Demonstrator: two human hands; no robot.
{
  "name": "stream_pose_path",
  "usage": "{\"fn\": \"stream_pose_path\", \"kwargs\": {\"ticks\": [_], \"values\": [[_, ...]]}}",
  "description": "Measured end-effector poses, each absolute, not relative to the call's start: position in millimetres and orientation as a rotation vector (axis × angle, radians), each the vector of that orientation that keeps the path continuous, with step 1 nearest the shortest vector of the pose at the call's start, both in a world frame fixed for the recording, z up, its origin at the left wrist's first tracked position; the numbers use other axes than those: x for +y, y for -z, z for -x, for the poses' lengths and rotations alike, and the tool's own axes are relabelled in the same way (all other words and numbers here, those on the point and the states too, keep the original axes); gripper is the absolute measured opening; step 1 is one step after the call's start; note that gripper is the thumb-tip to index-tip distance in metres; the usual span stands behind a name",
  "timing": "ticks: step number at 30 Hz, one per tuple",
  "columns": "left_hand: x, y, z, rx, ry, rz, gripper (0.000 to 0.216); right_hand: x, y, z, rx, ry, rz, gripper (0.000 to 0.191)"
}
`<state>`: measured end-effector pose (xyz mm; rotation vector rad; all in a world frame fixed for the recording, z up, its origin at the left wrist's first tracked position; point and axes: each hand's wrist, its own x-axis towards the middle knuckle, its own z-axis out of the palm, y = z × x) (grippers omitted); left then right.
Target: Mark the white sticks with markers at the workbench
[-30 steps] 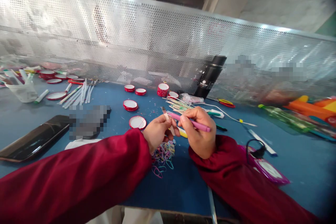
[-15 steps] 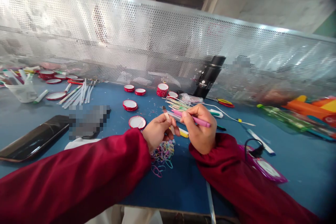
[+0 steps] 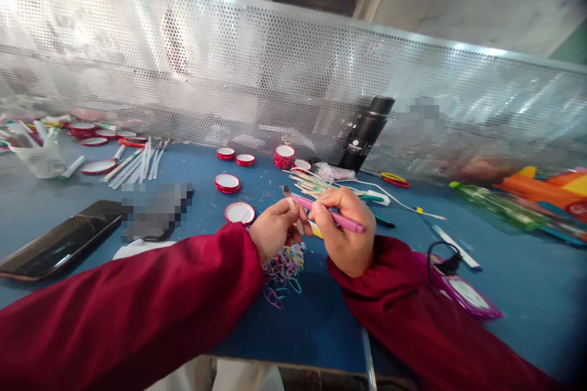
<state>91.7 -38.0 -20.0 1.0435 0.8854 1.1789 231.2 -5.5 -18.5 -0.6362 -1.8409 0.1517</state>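
Note:
My left hand (image 3: 271, 229) is closed in a pinch around a small flat pale stick (image 3: 291, 201) with a dark upper end. A pink marker (image 3: 345, 221) is gripped in my right hand (image 3: 353, 241), its front end pointing left at the stick. The two tips look very close; whether they touch I cannot tell. Below my hands lies a heap of coloured rubber bands (image 3: 287, 269). A yellow and white marker (image 3: 316, 230) shows partly behind my fingers. Just left of them sits a red-rimmed lid (image 3: 239, 212) with its white inside up.
More red lids (image 3: 284, 157) and a bundle of sticks (image 3: 312, 183) lie behind my hands. A black bottle (image 3: 367, 134) leans against the perforated metal screen (image 3: 206, 61). Phones (image 3: 64, 238), white strips (image 3: 132, 168) and a cup of markers (image 3: 39, 159) are at left. A green plastic bottle (image 3: 499, 208) lies right.
My right hand has shifted slightly left and down, bringing the pink marker's front end nearer the stick. My left hand has hardly moved.

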Motion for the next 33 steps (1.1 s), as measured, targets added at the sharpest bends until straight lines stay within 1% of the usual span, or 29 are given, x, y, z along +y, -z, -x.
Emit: {"fn": "stream_pose_path", "kwargs": {"ticks": [10, 17, 23, 33], "values": [[-37.0, 21.2, -92.5, 0.910, -1.185, -1.051, 0.021, -7.0, 17.9, -228.9, -1.870, -0.127, 0.625, 0.009], [-35.7, 21.9, -91.0, 0.876, -1.225, -1.107, 0.021, -1.9, 16.1, -233.5, -1.835, 0.076, 0.675, 0.009], [-34.7, 21.4, -89.3, 0.894, -1.231, -1.101, 0.017, -4.4, 16.5, -233.7, -1.838, 0.026, 0.584, 0.008], [-34.9, 22.3, -90.5, 0.919, -1.210, -1.117, 0.022, -4.8, 19.3, -230.4, -1.909, 0.015, 0.541, 0.011]]}}
